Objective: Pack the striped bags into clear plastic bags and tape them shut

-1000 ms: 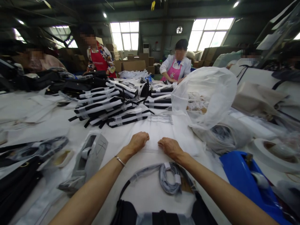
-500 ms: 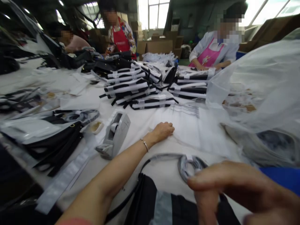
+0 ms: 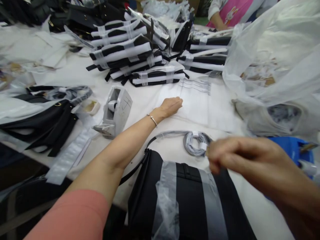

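On the white table, my left hand (image 3: 171,106), with a bracelet at its wrist, reaches forward. Its fingers are pressed together at the edge of a clear plastic bag (image 3: 197,110) with printed lines. My right hand (image 3: 232,151) is slightly blurred above the right side of a black handbag (image 3: 190,203). Its fingers are curled in, and whatever they may hold is hidden. Strips of translucent film cross the handbag. Its strap runs out to a wrapped coil (image 3: 195,144) held by white bands, just left of my right hand.
A grey tape dispenser (image 3: 116,110) stands left of my forearm. Wrapped black bags (image 3: 122,53) are piled at the back. A large clear plastic sack (image 3: 277,56) and a blue container (image 3: 290,148) are at right. A co-worker in a pink apron (image 3: 232,11) is across the table.
The view has tipped down, showing more of the black handbag. My right hand has shifted and its fingers have curled inward. The left hand stays at the plastic bag.
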Tool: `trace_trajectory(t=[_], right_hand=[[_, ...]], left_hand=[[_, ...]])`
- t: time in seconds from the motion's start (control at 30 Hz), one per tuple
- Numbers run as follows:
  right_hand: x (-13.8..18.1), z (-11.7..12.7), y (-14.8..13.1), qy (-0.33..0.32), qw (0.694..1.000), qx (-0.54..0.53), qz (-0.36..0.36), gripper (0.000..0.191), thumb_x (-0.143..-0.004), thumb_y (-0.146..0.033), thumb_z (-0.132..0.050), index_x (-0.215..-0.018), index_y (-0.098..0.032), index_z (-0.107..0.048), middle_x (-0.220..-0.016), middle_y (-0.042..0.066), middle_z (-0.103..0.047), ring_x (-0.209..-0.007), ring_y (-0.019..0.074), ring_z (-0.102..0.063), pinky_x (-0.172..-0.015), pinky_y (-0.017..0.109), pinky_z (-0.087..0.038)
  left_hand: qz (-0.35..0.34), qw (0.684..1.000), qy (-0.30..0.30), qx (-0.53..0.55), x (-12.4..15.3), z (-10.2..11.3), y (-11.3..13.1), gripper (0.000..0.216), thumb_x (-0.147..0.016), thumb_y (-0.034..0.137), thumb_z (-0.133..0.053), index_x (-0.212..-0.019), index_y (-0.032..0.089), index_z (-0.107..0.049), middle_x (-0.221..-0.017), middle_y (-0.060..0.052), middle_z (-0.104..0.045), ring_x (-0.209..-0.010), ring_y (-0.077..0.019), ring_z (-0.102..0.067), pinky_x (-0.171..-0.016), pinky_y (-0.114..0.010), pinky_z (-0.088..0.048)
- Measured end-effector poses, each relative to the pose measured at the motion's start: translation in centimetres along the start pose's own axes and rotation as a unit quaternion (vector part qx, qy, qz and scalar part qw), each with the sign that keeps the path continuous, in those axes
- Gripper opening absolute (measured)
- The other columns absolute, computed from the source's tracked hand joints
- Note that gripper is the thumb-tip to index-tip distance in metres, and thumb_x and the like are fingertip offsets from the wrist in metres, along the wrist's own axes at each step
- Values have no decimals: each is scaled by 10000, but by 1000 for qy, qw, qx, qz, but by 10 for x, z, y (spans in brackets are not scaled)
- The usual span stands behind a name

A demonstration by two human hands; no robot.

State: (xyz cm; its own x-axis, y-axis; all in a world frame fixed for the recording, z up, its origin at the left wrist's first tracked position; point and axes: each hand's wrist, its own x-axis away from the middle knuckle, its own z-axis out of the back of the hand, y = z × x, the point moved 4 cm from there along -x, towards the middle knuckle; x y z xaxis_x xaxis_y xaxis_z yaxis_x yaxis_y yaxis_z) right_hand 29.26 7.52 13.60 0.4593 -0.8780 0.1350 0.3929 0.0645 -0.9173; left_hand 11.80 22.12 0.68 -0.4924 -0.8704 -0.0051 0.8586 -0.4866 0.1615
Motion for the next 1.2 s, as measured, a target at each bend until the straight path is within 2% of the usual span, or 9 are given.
trace_trajectory(t=[0.1, 0.2, 0.33, 0.4, 0.53, 0.7, 0.87, 1.07, 1.2], right_hand=[[-48, 3, 25, 115, 982, 144, 33, 307, -794, -487, -691, -690, -199, -675, -613, 0, -634, -557, 136, -544, -552, 253, -414], [-89, 7, 58, 178, 930, 314, 67, 343, -799, -510, -680, -681, -192, -634, -612, 4, -608, -575, 152, -522, -580, 276, -382], [-122, 0, 83, 133, 843, 501, 145, 372, -807, -449, -699, -1051, -172, -655, -998, 117, -689, -933, 272, -593, -769, 350, -409], [-131, -4, 92, 89, 823, 546, 126, 389, -857, -396, -647, -1174, -172, -623, -1101, 132, -678, -1004, 283, -594, -789, 355, -417], [-141, -4, 101, 39, 812, 581, 38, 293, -980, -305, -417, -1066, -215, -682, -1023, 81, -714, -866, 229, -656, -681, 311, -428], [-139, -4, 92, 55, 829, 552, 69, 355, -953, -439, -482, -1184, -207, -618, -1075, 75, -706, -952, 217, -649, -720, 281, -436], [-138, 0, 86, 89, 815, 570, 57, 314, -998, -279, -367, -998, -197, -670, -934, 81, -710, -829, 183, -641, -659, 275, -370], [-139, 8, 86, 95, 801, 586, 77, 225, -936, -364, -542, -847, -188, -651, -859, 68, -709, -772, 190, -630, -639, 288, -326], [-140, 1, 95, 27, 805, 582, 110, 203, -892, -329, -612, -761, -175, -622, -764, 58, -698, -726, 184, -618, -712, 300, -340]], left_hand=[[-53, 998, -16, -2, 5, -2, 1, 343, -883, 417, -588, -1090, 144, -596, -1133, -115, -610, -1012, -241, -587, -792, -313, -456], [-79, 997, -11, -6, 6, -8, -2, 311, -827, 368, -654, -1054, 160, -616, -1121, -106, -602, -1012, -248, -570, -792, -316, -444], [-67, 998, 5, 9, -2, -13, -10, 160, -891, 300, -558, -962, 190, -651, -1070, -69, -625, -995, -219, -576, -755, -288, -430], [-54, 998, -3, 19, -5, -9, -12, 188, -922, 326, -519, -981, 204, -649, -1038, -52, -645, -977, -205, -591, -741, -277, -430], [-12, 1000, -1, 16, -4, 8, -12, 198, -949, 342, -493, -991, 218, -642, -992, -33, -677, -923, -194, -629, -724, -269, -435], [31, 997, 65, -7, 0, 24, -15, 174, -945, 324, -516, -984, 192, -623, -999, -46, -677, -873, -193, -646, -690, -274, -439], [40, 993, 111, -9, 5, 39, -18, 177, -964, 337, -489, -1011, 201, -592, -1004, -30, -668, -888, -181, -636, -720, -275, -432], [-36, 985, 166, 10, 21, 50, 0, 229, -900, 386, -607, -1002, 181, -600, -1014, -55, -659, -973, -206, -604, -880, -322, -411], [-119, 985, 116, 44, 23, 31, 24, 355, -862, 457, -639, -1084, 181, -617, -1129, -78, -655, -1112, -225, -575, -977, -339, -396]])
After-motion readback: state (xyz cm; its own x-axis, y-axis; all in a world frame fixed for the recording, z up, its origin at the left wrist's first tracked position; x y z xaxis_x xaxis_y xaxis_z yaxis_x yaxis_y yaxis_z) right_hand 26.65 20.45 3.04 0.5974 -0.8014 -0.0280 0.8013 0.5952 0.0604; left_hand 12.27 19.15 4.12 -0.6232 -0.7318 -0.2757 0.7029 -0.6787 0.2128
